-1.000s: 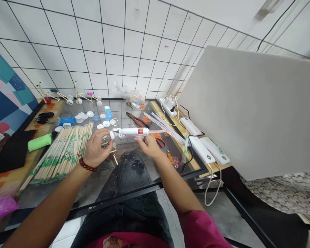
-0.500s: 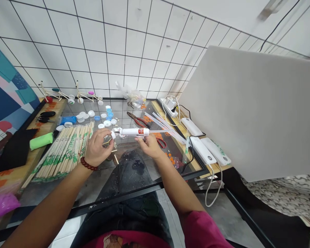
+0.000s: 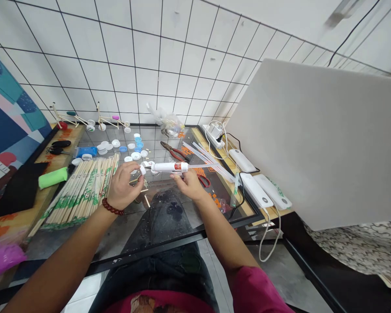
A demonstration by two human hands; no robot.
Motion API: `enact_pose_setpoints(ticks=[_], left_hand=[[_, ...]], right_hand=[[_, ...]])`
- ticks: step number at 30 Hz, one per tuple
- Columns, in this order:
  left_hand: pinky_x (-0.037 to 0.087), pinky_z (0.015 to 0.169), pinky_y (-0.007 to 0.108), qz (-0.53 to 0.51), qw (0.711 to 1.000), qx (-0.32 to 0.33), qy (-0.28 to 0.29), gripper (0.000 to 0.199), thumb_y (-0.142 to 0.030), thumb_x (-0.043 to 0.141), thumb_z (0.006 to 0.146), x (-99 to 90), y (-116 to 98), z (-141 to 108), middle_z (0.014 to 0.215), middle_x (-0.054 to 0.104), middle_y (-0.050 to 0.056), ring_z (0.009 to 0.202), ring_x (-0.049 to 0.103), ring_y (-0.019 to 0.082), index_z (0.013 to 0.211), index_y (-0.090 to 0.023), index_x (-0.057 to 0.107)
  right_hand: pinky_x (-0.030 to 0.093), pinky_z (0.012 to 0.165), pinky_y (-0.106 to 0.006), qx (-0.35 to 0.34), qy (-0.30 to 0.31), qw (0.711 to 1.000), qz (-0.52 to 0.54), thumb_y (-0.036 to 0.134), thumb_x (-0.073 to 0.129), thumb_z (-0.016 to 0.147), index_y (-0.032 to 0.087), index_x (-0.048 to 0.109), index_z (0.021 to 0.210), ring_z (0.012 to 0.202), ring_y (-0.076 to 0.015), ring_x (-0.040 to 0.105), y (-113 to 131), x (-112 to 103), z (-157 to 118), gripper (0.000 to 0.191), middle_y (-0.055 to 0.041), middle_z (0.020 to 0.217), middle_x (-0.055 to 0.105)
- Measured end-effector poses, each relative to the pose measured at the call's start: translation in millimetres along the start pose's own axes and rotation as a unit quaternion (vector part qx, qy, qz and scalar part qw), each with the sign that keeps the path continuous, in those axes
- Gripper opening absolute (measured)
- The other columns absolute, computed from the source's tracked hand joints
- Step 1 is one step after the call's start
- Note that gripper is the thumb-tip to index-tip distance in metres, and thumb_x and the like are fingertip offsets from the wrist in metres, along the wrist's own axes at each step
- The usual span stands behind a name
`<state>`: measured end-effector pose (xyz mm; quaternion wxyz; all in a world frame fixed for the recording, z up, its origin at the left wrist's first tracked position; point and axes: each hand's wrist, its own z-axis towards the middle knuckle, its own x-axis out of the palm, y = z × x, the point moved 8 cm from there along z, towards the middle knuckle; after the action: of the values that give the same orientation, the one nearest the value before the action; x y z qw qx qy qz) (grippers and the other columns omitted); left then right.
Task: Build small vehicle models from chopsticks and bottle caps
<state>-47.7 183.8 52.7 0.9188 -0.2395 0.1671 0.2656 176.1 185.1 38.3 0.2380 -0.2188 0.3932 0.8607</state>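
Note:
Between the thumb and fingers of my left hand [image 3: 125, 186] is a white bottle cap [image 3: 142, 170], held on edge above the glass table. My right hand [image 3: 189, 183] is wrapped round the grip of a white hot glue gun [image 3: 169, 167], which lies level and points left. Its dark nozzle meets or nearly meets the cap; I cannot tell whether they touch. A clear glue stick [image 3: 203, 165] sticks out of the gun's back end. Most of the gun's handle is hidden by my fingers. Beyond the hands lie loose white and blue bottle caps [image 3: 136, 155].
Bundled wooden chopsticks [image 3: 81, 191] lie on the left, beside a green roll [image 3: 52, 177]. Red-handled pliers [image 3: 176, 152] and spare glue sticks [image 3: 211, 158] rest behind my right hand. Stick models [image 3: 99, 117] stand at the back. A power strip [image 3: 215, 132] and white power banks [image 3: 256, 190] line the right.

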Motion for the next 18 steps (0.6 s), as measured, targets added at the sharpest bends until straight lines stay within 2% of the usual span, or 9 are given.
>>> enact_pose_setpoints(ticks=[6,18], left_hand=[[0.055,0.092,0.042,0.039,0.998,0.045,-0.010,0.043,-0.009,0.070,0.075,-2.7,-8.9,1.8,0.109,0.069,0.013,0.106,0.067,0.029,0.116,-0.018,0.057],[0.050,0.098,0.040,0.004,0.999,-0.026,-0.019,0.044,-0.009,0.072,0.071,-5.7,-1.4,4.5,0.109,0.069,0.008,0.106,0.066,0.026,0.111,-0.021,0.059]], right_hand=[[0.050,0.077,-0.033,-0.004,0.009,1.000,-0.007,0.040,0.056,0.093,0.018,0.069,0.099,0.080,-0.0221,0.064,4.1,0.2,1.4,0.026,-0.0067,0.085,0.069],[0.050,0.075,-0.033,-0.019,0.014,1.000,-0.015,0.036,0.056,0.094,0.019,0.069,0.097,0.079,-0.0217,0.064,8.7,1.1,1.8,0.022,-0.0063,0.085,0.068]])
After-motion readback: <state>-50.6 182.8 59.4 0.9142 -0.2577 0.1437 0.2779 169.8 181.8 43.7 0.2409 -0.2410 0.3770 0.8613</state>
